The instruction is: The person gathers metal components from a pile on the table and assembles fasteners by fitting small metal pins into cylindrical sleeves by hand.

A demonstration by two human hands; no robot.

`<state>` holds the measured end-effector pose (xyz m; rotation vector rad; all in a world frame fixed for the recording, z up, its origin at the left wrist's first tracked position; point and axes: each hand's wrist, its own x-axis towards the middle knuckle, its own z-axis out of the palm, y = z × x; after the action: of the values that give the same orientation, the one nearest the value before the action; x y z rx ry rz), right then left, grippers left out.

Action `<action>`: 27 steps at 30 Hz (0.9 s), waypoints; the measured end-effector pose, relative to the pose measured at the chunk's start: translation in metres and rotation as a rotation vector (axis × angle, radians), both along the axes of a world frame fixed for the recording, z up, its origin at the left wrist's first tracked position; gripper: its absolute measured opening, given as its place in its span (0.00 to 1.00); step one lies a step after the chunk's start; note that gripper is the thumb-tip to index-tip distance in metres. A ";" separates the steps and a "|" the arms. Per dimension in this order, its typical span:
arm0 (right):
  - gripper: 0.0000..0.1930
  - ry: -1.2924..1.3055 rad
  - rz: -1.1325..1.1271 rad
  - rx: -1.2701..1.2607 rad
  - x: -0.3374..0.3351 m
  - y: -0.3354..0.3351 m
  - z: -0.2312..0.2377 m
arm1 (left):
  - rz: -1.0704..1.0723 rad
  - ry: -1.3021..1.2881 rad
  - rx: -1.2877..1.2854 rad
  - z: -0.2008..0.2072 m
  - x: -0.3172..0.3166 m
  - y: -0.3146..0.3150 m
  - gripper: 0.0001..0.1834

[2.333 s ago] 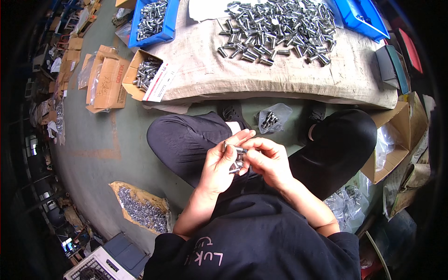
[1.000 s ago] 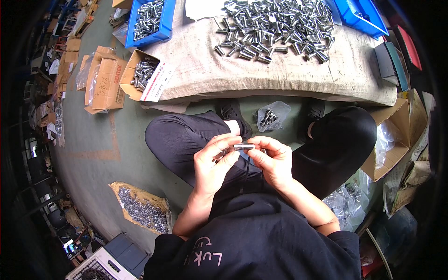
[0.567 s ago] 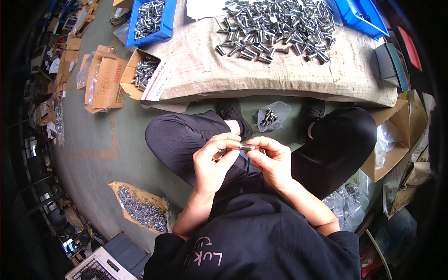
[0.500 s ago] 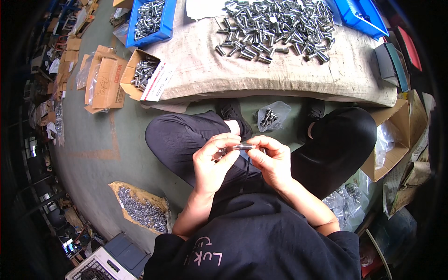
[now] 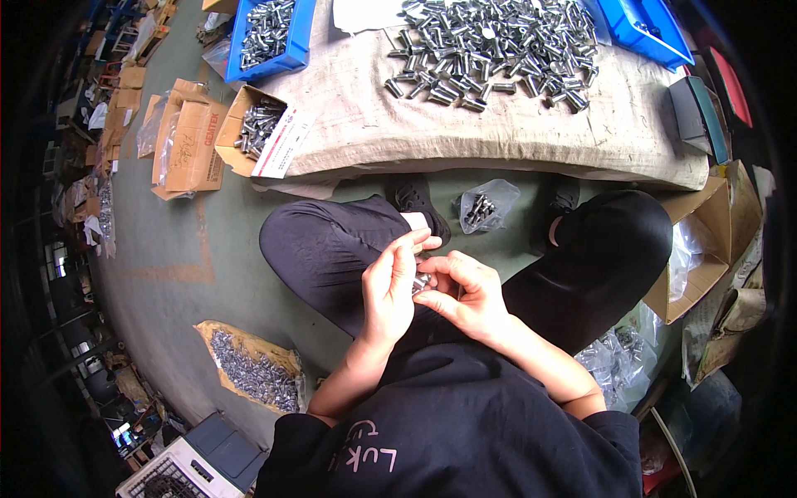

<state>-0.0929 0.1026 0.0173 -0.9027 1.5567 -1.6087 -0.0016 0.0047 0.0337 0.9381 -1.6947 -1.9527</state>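
Observation:
My two hands meet above my lap, between my bent knees. My left hand [image 5: 388,295] is cupped, its fingers curving round shiny metal pins [image 5: 421,283] with flat heads. My right hand [image 5: 471,297] has its thumb and fingers closed on the pins from the other side. Fingers hide most of this metal, so how many pieces there are I cannot tell. A large heap of similar headed pins [image 5: 498,50] lies on the cloth-covered table [image 5: 398,133] in front of me. On the floor beyond my hands, a clear plastic bag [image 5: 501,199] holds a few more.
Pins fill a blue bin [image 5: 300,51] and an open carton [image 5: 237,158] at the table's left. Another blue bin [image 5: 643,41] stands far right. Cardboard boxes [image 5: 195,145] [image 5: 706,241] flank me. A sack of small metal parts [image 5: 286,361] lies at lower left.
The pin stretched level between both hands' fingertips is now down among the fingers. My hands have come closer together, the left turning upright and the right moving left.

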 end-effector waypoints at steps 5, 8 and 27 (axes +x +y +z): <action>0.11 0.156 -0.047 -0.033 -0.001 0.003 -0.005 | -0.066 -0.071 -0.094 0.004 -0.001 0.002 0.20; 0.08 -0.600 -0.119 -0.122 0.002 -0.001 -0.004 | -0.030 -0.011 0.093 0.001 0.003 0.000 0.20; 0.10 -0.613 -0.183 -0.071 -0.002 0.005 -0.010 | 0.006 0.049 0.147 0.003 0.005 -0.004 0.13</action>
<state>-0.0945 0.1077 0.0070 -0.2519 1.1721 -1.8514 0.0031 0.0007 0.0367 0.9372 -1.5366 -2.1017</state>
